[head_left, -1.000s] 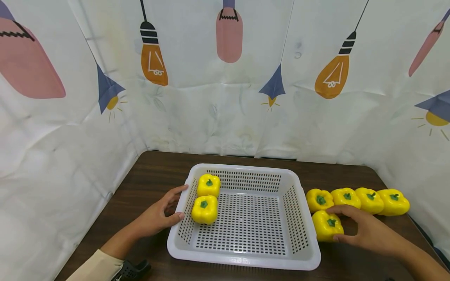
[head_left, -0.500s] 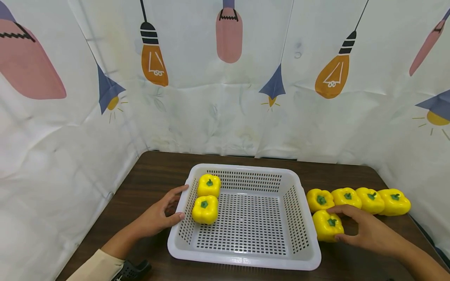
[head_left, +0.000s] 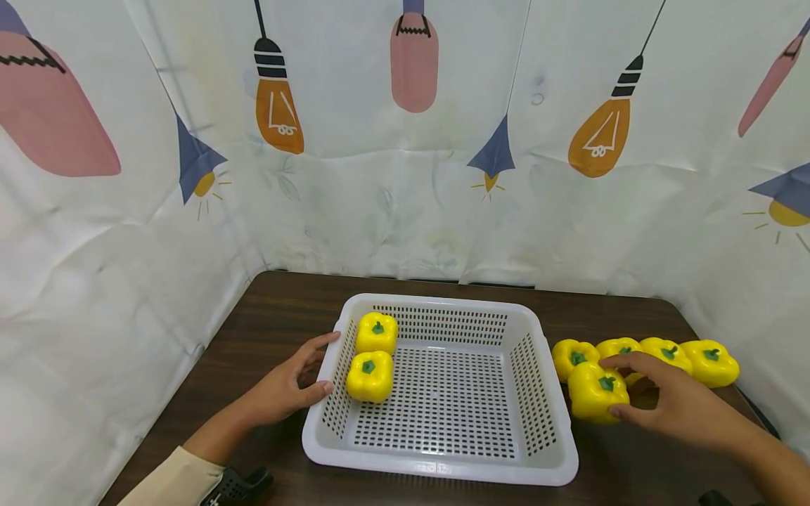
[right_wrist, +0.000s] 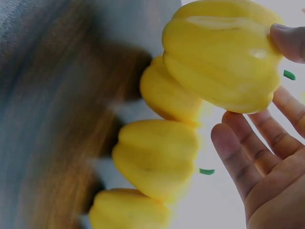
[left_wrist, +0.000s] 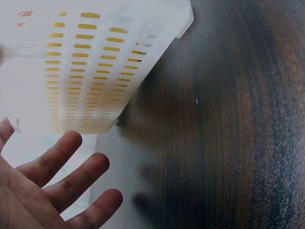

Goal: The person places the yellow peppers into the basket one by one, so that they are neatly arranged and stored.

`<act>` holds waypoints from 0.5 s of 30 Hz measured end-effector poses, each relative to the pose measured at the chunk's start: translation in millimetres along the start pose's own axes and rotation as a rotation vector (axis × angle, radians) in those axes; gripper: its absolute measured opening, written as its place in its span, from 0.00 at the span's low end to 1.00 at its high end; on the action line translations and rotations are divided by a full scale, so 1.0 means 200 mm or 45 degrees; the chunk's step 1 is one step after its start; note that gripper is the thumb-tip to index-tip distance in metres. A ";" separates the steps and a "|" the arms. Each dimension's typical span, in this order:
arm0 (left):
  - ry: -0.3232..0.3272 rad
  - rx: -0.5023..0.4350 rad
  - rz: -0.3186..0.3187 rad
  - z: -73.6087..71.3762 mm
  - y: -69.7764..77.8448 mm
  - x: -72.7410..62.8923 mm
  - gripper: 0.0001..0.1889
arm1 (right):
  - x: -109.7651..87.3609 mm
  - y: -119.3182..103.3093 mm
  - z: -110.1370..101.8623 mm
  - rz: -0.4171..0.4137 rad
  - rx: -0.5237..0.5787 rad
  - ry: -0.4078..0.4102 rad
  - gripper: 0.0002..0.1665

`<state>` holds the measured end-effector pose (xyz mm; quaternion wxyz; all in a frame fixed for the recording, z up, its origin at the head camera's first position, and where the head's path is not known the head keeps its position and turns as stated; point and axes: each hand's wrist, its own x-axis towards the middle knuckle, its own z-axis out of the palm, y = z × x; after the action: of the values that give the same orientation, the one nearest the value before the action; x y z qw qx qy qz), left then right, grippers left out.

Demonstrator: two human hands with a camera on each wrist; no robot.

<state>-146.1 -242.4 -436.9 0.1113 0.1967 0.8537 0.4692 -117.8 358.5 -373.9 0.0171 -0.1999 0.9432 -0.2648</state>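
Right hand [head_left: 671, 404]: thumb and fingers pinching one yellow pepper [head_left: 595, 392], just beside the basket's [head_left: 436, 469] right side. Left hand [head_left: 281, 388]: fingers spread, touching the basket's left rim. Behind the held pepper we count four peppers [head_left: 682, 358] in a row; inside the white basket, two peppers [head_left: 370, 378] along its left wall. Desk [head_left: 291, 299]: dark, wood-grained. Around it we note white cloth [head_left: 380, 218], lamp-printed.

Over a brown tabletop [head_left: 291, 309], the right hand [head_left: 673, 397] grips a yellow pepper [head_left: 591, 392] near a row of four others [head_left: 710, 364]; the left hand [head_left: 291, 385] touches a white basket [head_left: 436, 469] containing two peppers [head_left: 370, 379].
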 end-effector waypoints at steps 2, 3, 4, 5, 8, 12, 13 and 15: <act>-0.003 -0.004 -0.002 0.00 0.00 0.00 0.41 | 0.00 -0.01 -0.02 0.019 -0.002 0.010 0.38; -0.003 -0.003 -0.004 0.00 0.00 0.00 0.41 | 0.00 -0.02 -0.03 0.026 -0.004 0.021 0.38; -0.003 -0.003 -0.004 0.00 0.00 0.00 0.41 | 0.00 -0.03 -0.04 0.030 -0.016 0.031 0.38; -0.002 0.001 -0.005 0.00 0.00 0.00 0.41 | 0.00 -0.03 -0.04 0.030 -0.022 0.046 0.38; 0.003 0.014 -0.002 0.00 0.00 0.00 0.41 | 0.01 -0.05 -0.07 -0.023 -0.055 0.091 0.38; 0.005 0.019 0.004 0.00 -0.01 0.00 0.41 | 0.03 -0.06 -0.09 -0.142 -0.088 0.149 0.39; 0.005 0.019 0.005 0.00 -0.01 0.00 0.41 | 0.03 -0.07 -0.09 -0.160 -0.098 0.164 0.39; 0.004 0.015 0.008 0.00 -0.01 0.00 0.41 | 0.04 -0.07 -0.10 -0.189 -0.118 0.185 0.39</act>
<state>-146.7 -243.1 -437.9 0.1071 0.1992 0.8561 0.4648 -122.1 353.7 -349.3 -0.0803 -0.2502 0.9357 -0.2353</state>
